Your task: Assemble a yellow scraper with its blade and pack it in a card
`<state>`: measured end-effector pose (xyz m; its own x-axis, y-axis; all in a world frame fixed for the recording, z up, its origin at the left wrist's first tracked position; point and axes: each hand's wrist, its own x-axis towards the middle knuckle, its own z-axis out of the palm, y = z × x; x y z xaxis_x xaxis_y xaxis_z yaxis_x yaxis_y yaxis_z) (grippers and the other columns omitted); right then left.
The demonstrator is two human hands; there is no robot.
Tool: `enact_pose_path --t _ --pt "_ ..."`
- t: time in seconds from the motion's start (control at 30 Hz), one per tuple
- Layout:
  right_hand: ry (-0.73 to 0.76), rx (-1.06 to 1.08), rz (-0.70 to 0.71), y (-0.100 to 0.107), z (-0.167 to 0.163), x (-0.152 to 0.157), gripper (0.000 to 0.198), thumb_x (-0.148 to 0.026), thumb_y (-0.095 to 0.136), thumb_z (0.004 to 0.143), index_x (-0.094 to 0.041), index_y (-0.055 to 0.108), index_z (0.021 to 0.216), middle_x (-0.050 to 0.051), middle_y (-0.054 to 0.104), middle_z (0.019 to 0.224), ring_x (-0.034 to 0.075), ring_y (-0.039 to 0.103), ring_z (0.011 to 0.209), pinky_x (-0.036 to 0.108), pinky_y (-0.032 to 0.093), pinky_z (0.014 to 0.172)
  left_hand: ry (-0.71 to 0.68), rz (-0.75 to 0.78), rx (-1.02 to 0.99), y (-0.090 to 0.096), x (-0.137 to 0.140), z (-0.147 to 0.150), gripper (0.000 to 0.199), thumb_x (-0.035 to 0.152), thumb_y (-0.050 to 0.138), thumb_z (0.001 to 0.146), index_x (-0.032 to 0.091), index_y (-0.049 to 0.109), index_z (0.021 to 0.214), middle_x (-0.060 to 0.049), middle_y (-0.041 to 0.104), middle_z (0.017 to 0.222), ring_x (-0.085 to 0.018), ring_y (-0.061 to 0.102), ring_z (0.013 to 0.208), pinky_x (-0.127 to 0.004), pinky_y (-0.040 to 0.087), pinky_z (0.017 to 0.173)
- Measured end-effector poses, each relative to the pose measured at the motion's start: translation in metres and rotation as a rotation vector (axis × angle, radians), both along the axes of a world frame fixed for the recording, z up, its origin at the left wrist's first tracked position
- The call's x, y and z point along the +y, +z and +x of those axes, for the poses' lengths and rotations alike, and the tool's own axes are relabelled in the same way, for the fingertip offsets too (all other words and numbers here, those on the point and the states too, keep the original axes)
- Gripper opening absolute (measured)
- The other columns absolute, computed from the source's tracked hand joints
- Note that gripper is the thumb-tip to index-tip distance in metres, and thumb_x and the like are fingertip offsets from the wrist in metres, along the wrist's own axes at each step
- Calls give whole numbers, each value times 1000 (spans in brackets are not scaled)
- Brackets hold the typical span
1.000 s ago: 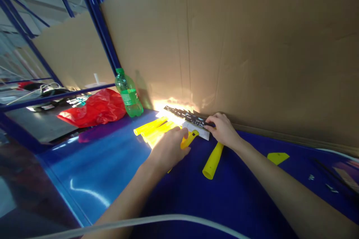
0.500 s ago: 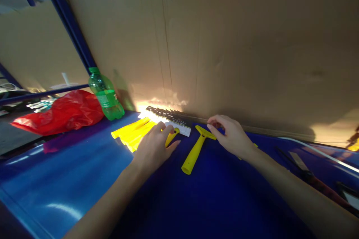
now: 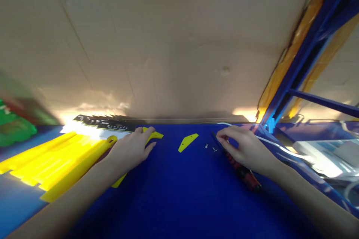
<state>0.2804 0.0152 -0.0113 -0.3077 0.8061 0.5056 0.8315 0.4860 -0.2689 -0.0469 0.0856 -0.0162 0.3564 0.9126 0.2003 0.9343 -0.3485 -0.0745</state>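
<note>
Screwdriver (image 3: 247, 178) laid aslant on the blue table (image 3: 179, 201) by the right hand (image 3: 246, 147)
Its tip is pointed leftward toward the cardboard (image 3: 179, 44), its handle back rightward; whether it is grasped cannot be told. A yellow scraper (image 3: 155, 135) is partly covered by the left hand (image 3: 131, 147), grip unclear.

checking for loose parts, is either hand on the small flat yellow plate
No, the yellow plate lies on the blue table between the left hand and right hand, touching neither.
</note>
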Motion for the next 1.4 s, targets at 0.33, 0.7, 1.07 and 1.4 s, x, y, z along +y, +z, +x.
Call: enact_pose_path --t 0.33,0.7,1.07,1.4 --pt "-451 52 -81 -3 35 0 17 -22 57 89 -24 74 89 9 79 85 27 72 76 36 49 66 -343 63 -372 -9 -15 18 35 41 48 102 17 57 127 -13 72 117 -30 73 106 -40 60 91" --pt "-428 44 -243 -18 26 0 12 -34 76 76 -24 71 78 0 74 66 18 65 53 30 44 53 -572 93 -134 -23 -56 49 32 29 40 106 24 65 126 -8 75 121 -25 79 92 -39 67 80" --pt "-474 27 -234 -16 23 -1 10 -26 78 67 -25 69 72 -1 72 60 18 67 53 29 47 52 -567 74 -135 -17 -63 55 29 22 46 104 25 66 125 -7 76 120 -25 78 99 -39 67 82" --pt "-517 27 -251 -6 14 -5 14 -14 70 63 -24 73 72 2 71 58 24 67 59 35 46 59 -558 32 -125 -15 -66 54 32 21 42 105 24 66 125 -9 76 121 -28 77 100 -46 67 82"
